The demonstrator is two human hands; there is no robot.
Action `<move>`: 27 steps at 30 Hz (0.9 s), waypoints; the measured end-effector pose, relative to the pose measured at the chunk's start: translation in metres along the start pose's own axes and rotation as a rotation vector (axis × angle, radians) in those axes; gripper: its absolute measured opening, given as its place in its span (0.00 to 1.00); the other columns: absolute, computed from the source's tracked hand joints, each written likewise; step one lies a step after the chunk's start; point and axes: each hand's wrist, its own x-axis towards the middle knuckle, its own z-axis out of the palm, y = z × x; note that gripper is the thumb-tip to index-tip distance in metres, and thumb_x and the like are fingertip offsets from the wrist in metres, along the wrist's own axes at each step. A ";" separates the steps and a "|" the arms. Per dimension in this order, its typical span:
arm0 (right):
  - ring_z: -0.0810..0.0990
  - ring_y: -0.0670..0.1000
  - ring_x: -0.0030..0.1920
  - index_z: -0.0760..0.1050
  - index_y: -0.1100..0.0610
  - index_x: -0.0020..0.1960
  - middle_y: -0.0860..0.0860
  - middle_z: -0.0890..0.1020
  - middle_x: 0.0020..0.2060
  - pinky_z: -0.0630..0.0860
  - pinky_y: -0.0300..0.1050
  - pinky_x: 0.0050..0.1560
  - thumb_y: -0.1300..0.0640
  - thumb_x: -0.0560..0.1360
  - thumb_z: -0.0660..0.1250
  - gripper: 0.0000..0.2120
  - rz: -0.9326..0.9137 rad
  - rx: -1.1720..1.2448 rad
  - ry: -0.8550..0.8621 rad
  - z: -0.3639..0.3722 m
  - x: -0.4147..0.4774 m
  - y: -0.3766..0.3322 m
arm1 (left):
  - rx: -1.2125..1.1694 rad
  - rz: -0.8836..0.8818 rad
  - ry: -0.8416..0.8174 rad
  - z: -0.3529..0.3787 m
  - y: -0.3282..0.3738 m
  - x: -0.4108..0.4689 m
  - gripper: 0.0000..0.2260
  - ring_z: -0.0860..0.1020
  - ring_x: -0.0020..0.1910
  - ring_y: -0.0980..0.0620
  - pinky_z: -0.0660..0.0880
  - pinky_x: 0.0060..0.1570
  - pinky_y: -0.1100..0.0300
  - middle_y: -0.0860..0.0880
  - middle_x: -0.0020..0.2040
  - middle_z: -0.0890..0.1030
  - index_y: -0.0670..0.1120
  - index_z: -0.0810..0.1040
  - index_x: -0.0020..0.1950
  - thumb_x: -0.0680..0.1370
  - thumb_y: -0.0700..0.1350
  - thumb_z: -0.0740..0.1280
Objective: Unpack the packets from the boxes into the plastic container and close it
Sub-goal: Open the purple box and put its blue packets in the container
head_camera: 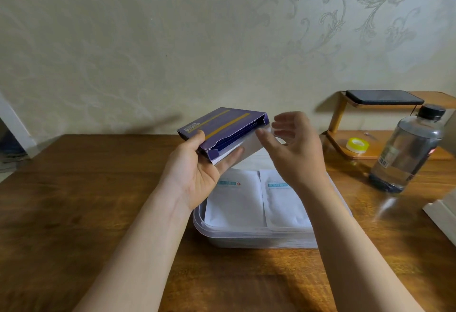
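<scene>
1. Purple box (222,126), tilted with its 3 o'clock end open, is held above the plastic container (246,237); dark packet edges show inside.
2. Left hand (195,168) grips it, fingers (232,156) curled beneath and thumb on top.
3. Right hand (296,149) hovers at the opening, its fingers loosely spread and holding nothing.
4. Likely step: emptying this box. Next, pinch the packets and draw them out.
5. White packets (234,203) lie in the container at 6 o'clock, on the desk (74,200).
</scene>
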 end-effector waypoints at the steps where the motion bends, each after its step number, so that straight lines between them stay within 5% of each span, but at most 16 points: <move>1: 0.81 0.42 0.50 0.75 0.52 0.56 0.43 0.81 0.48 0.77 0.36 0.49 0.50 0.73 0.75 0.15 -0.011 0.003 0.004 -0.001 0.001 0.001 | 0.009 -0.005 -0.002 -0.001 0.000 0.001 0.15 0.82 0.60 0.35 0.85 0.46 0.42 0.36 0.60 0.83 0.37 0.76 0.66 0.87 0.45 0.58; 5: 0.82 0.44 0.44 0.80 0.53 0.48 0.43 0.83 0.41 0.76 0.39 0.45 0.55 0.77 0.70 0.02 -0.017 0.051 0.060 -0.003 0.003 0.000 | 0.051 -0.026 0.009 -0.002 -0.001 0.003 0.13 0.82 0.61 0.36 0.85 0.46 0.43 0.36 0.60 0.84 0.38 0.78 0.64 0.87 0.43 0.59; 13: 0.82 0.43 0.42 0.80 0.53 0.47 0.44 0.84 0.40 0.77 0.39 0.45 0.55 0.75 0.74 0.03 -0.031 0.063 0.005 -0.010 0.003 -0.006 | 0.055 -0.048 0.008 -0.002 0.000 0.004 0.14 0.82 0.61 0.37 0.85 0.42 0.46 0.35 0.60 0.83 0.36 0.77 0.65 0.86 0.43 0.60; 20: 0.79 0.52 0.39 0.78 0.54 0.45 0.53 0.83 0.37 0.75 0.51 0.42 0.57 0.76 0.71 0.03 0.215 0.443 0.093 -0.008 0.009 -0.005 | 0.043 -0.065 -0.014 0.001 -0.001 0.001 0.12 0.81 0.63 0.37 0.85 0.43 0.44 0.36 0.63 0.82 0.36 0.78 0.64 0.85 0.40 0.60; 27: 0.79 0.40 0.38 0.84 0.53 0.51 0.46 0.85 0.40 0.75 0.41 0.43 0.57 0.80 0.65 0.09 0.161 0.234 0.031 -0.002 0.006 -0.008 | 0.013 -0.027 -0.026 -0.002 -0.003 0.003 0.14 0.81 0.63 0.36 0.85 0.42 0.45 0.35 0.61 0.83 0.36 0.77 0.66 0.85 0.38 0.59</move>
